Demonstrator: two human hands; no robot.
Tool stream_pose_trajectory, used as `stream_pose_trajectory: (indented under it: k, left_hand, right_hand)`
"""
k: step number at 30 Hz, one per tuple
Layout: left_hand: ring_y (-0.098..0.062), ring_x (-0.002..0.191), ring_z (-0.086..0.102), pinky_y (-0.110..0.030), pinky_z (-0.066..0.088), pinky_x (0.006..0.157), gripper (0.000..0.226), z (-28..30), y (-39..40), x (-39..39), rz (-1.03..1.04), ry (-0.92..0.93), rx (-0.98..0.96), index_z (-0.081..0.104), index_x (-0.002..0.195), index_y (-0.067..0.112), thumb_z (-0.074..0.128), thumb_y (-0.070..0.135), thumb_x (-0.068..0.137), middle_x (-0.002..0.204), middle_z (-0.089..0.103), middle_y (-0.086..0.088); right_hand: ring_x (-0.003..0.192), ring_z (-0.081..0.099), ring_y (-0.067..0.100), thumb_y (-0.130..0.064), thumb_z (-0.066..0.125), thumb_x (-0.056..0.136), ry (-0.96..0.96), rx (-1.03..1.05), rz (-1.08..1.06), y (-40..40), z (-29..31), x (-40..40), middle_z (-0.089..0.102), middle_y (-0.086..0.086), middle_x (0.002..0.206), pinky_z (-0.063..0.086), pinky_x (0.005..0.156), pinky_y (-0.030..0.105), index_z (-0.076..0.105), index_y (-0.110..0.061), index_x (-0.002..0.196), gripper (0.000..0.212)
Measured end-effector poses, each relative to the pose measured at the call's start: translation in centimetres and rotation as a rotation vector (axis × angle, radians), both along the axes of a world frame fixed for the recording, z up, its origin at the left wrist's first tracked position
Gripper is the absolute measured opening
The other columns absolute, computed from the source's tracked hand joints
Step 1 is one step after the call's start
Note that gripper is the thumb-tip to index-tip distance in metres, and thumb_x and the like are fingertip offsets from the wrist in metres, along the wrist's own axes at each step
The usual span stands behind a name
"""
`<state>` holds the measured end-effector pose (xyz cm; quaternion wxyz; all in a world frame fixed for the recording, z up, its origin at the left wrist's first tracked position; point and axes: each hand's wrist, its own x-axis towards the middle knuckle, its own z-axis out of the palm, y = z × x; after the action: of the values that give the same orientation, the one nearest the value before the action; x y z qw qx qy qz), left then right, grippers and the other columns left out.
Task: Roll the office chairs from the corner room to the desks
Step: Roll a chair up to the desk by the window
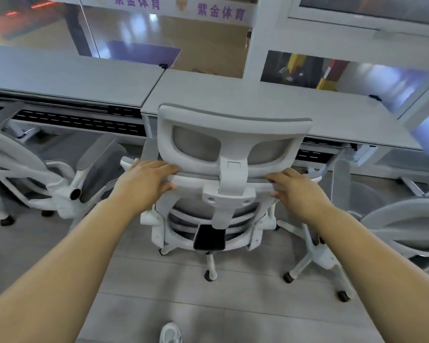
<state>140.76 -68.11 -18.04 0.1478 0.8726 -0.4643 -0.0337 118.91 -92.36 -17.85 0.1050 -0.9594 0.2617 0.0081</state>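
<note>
At frame centre, a white-framed, grey-mesh office chair (223, 184) faces the grey table (270, 107), its back toward the camera and headrest running left to right. The left hand (146, 180) and right hand (295, 188) rest on the backrest's top edge, fingers (169, 168) curled over it. Purple lettering "紫金体育" (221, 11) marks the glass partition at top. More chairs stand lower left (60, 184) and lower right (404, 226) on grey plank flooring (245, 305).

We see pale grey plank flooring (233, 305) and glass partitions (134, 33) bearing purple lettering (221, 11), daylight reflecting.
</note>
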Motion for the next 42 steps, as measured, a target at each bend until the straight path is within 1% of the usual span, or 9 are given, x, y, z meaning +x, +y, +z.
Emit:
stream_pose_trajectory:
  k: [5, 11, 14, 17, 23, 28, 30, 35, 42]
  left_hand:
    - [-0.025, 0.114, 0.052, -0.038, 0.027, 0.102, 0.037, -0.1, -1.1, -3.8, -0.03, -0.035, -0.051, 0.057, 0.125, 0.026, 0.059, 0.032, 0.088, 0.118, 0.063, 0.003]
    - [-0.023, 0.123, 0.047, -0.046, 0.017, 0.112, 0.04, -0.2, -2.6, -6.3, -0.035, 0.01, -0.034, 0.053, 0.129, 0.026, 0.055, 0.033, 0.09, 0.125, 0.059, 0.003]
    - [-0.021, 0.123, 0.047, -0.043, 0.019, 0.113, 0.04, 0.0, -3.7, -7.2, -0.045, 0.011, -0.024, 0.052, 0.13, 0.026, 0.054, 0.033, 0.091, 0.126, 0.059, 0.002]
    - [-0.019, 0.121, 0.049, -0.036, 0.024, 0.107, 0.04, 0.2, -4.7, -8.3, -0.06, -0.016, -0.018, 0.051, 0.131, 0.027, 0.053, 0.034, 0.091, 0.126, 0.059, 0.003]
    - [-0.02, 0.121, 0.047, -0.034, 0.028, 0.103, 0.036, 0.4, -5.7, -10.2, -0.027, -0.031, -0.03, 0.052, 0.128, 0.032, 0.052, 0.037, 0.092, 0.128, 0.057, 0.007]
    - [-0.019, 0.113, 0.048, -0.028, 0.03, 0.082, 0.035, 0.7, -5.4, -10.6, -0.013, -0.052, -0.003, 0.052, 0.127, 0.034, 0.05, 0.038, 0.093, 0.123, 0.059, 0.009]
    - [-0.019, 0.114, 0.049, -0.029, 0.032, 0.084, 0.035, 0.8, -5.1, -10.7, -0.004, -0.053, 0.0, 0.052, 0.127, 0.035, 0.051, 0.038, 0.092, 0.124, 0.058, 0.009]
    - [-0.02, 0.117, 0.05, -0.026, 0.027, 0.082, 0.036, 1.1, -4.4, -10.8, 0.015, -0.049, -0.03, 0.055, 0.128, 0.029, 0.055, 0.033, 0.091, 0.128, 0.058, 0.007]
    - [-0.02, 0.114, 0.05, -0.028, 0.027, 0.081, 0.037, 1.2, -4.0, -10.2, 0.009, -0.03, -0.021, 0.055, 0.128, 0.027, 0.055, 0.032, 0.091, 0.124, 0.059, 0.006]
  right_hand:
    - [0.112, 0.051, 0.029, -0.019, 0.057, 0.092, -0.028, 0.032, -0.004, -1.4, 0.1, -3.6, 0.052, 0.008, 0.123, 0.035, 0.104, 0.05, 0.052, -0.021, 0.132, 0.04]
    - [0.112, 0.052, 0.027, -0.021, 0.059, 0.091, -0.089, 0.055, -0.012, -2.6, -0.1, -6.8, 0.054, 0.007, 0.121, 0.035, 0.104, 0.056, 0.054, -0.021, 0.13, 0.039]
    - [0.112, 0.052, 0.027, -0.021, 0.059, 0.091, -0.11, 0.059, -0.021, -3.3, -0.2, -8.2, 0.055, 0.006, 0.121, 0.034, 0.104, 0.057, 0.055, -0.02, 0.129, 0.038]
    - [0.113, 0.052, 0.026, -0.019, 0.06, 0.091, -0.121, 0.072, -0.042, -4.2, -0.2, -9.3, 0.056, 0.006, 0.119, 0.033, 0.105, 0.056, 0.057, -0.02, 0.128, 0.037]
    - [0.113, 0.052, 0.026, -0.017, 0.06, 0.09, -0.129, 0.092, -0.051, -5.4, 0.0, -10.6, 0.057, 0.006, 0.12, 0.031, 0.107, 0.055, 0.057, -0.02, 0.127, 0.037]
    - [0.118, 0.049, 0.025, -0.018, 0.059, 0.091, -0.149, 0.094, -0.046, -5.0, -0.2, -10.8, 0.056, 0.005, 0.125, 0.029, 0.108, 0.056, 0.057, -0.019, 0.128, 0.037]
    - [0.118, 0.048, 0.026, -0.017, 0.059, 0.091, -0.148, 0.092, -0.042, -4.8, -0.4, -10.7, 0.056, 0.006, 0.126, 0.028, 0.108, 0.056, 0.056, -0.019, 0.128, 0.038]
    - [0.116, 0.047, 0.027, -0.019, 0.057, 0.092, -0.151, 0.087, -0.034, -4.5, -0.7, -10.2, 0.055, 0.004, 0.126, 0.027, 0.109, 0.055, 0.055, -0.021, 0.13, 0.038]
    - [0.12, 0.047, 0.025, -0.019, 0.057, 0.092, -0.119, 0.065, -0.014, -4.2, -0.5, -9.4, 0.054, 0.003, 0.128, 0.027, 0.11, 0.054, 0.054, -0.02, 0.131, 0.039]
